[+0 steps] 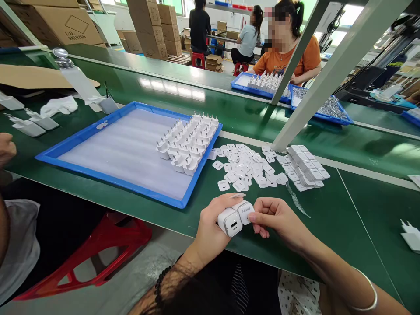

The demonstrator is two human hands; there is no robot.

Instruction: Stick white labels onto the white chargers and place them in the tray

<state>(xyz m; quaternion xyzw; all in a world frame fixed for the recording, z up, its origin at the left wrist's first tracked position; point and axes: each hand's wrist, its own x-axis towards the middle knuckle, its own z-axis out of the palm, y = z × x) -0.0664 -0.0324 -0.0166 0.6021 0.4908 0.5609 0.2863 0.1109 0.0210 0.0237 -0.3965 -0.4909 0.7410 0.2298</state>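
Two white charger blocks (229, 222) lie side by side in my left hand (211, 225), its fingers wrapped round them; one end shows a port face, the other block bears printed letters. A thin white piece shows at the top of that hand. My right hand (275, 218) pinches at the edge of the lettered block with thumb and finger. Just beyond the hands lies a loose heap of white square caps (244, 164), with stacked white blocks (306, 168) to its right. A strip of clear film (298, 200) lies near the stack.
A blue-rimmed tray (114, 183) at the left holds rows of white plug chargers (190, 142). Further left are loose plugs (28, 127), a white glove (59, 106) and a bottle (74, 78). A slanted post (331, 78) rises ahead. People sit beyond; someone's hand (6, 148) is at the left.
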